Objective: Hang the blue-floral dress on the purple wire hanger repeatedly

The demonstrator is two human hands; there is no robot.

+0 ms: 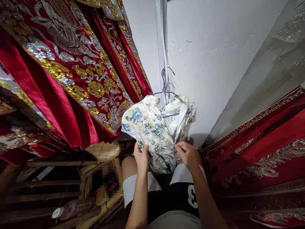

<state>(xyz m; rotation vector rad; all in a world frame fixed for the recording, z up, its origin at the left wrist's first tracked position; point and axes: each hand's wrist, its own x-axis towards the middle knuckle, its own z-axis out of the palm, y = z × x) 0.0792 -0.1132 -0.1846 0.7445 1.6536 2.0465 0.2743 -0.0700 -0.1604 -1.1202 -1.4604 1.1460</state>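
A cream silk garment with blue flowers hangs on a purple hanger against the white wall. My left hand grips the garment's left front edge with closed fingers. My right hand pinches the right front edge near the opening. Both hands are at the lower half of the garment, just above my knees.
Red garments with gold and silver embroidery hang at the left, and more red embroidered cloth at the right. A wooden chair with a quilted beige cushion stands at lower left. The white wall is close ahead.
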